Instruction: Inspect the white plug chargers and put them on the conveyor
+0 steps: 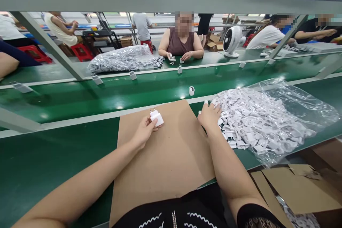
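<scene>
Over the cardboard sheet, my left hand (pixel 146 130) is closed on a white plug-in charger (pixel 156 117), its two metal pins pointing up and away from me. My right hand (pixel 210 115) lies palm down at the left edge of a heap of small white plastic parts (pixel 248 114). Its fingers are apart and reach toward the parts; white covers show on some fingertips. I see nothing held in it. The heap spills from a clear plastic bag (pixel 307 105). Under my left hand lies the flat brown cardboard sheet (pixel 165 164).
A green conveyor belt (pixel 149 91) crosses ahead, with a white charger (pixel 191 91) on it. More chargers stand along its far rail. A co-worker (pixel 184 41) sits opposite, near a bag of parts (pixel 125 58) and a white fan (pixel 232 41). Open cardboard boxes (pixel 301 188) stand low at right.
</scene>
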A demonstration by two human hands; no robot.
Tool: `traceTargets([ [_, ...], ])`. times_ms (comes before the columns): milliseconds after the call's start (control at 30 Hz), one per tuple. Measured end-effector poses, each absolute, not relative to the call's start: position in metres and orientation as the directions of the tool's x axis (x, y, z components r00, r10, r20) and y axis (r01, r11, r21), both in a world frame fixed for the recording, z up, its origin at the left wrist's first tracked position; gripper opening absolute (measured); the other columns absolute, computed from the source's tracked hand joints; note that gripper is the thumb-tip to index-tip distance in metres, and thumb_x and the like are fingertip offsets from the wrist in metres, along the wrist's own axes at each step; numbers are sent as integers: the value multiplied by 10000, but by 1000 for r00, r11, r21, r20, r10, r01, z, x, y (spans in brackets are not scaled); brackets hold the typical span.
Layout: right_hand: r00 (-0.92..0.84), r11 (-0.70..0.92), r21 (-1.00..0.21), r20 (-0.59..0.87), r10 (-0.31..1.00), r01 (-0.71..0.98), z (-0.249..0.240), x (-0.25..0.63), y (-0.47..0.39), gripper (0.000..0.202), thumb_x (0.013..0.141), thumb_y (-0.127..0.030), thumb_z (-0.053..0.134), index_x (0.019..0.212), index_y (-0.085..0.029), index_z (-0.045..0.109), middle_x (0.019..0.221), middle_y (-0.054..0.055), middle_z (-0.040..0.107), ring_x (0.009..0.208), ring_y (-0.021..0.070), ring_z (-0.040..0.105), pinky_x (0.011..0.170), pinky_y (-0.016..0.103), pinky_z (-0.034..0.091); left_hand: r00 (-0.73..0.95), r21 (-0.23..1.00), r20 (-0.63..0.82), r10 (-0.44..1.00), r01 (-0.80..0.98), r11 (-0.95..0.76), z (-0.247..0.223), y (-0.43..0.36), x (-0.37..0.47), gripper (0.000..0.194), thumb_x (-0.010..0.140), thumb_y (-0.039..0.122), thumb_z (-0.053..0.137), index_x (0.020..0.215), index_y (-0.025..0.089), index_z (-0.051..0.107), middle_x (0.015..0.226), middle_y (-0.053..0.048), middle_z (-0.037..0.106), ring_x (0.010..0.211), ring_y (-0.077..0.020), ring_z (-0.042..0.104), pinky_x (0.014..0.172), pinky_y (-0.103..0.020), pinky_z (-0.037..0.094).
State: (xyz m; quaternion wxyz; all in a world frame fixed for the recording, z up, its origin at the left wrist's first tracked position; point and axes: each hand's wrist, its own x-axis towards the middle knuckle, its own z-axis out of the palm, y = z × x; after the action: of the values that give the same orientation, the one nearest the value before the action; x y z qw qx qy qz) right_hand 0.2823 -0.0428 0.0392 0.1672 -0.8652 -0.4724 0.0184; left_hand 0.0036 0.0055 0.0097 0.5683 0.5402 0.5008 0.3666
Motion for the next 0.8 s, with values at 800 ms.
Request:
traceTargets([
  [800, 397, -306, -559, 46, 917, 771, 41, 272, -42, 295, 846, -328, 737, 1104, -211, 656, 1192, 94, 657, 1052, 277, 677, 832, 365, 510, -368, 742, 364, 855, 670, -27, 23, 158, -8, 782, 739, 218, 740, 1438, 112, 406, 1629, -229, 263, 1539, -381, 214, 1290, -520, 125],
])
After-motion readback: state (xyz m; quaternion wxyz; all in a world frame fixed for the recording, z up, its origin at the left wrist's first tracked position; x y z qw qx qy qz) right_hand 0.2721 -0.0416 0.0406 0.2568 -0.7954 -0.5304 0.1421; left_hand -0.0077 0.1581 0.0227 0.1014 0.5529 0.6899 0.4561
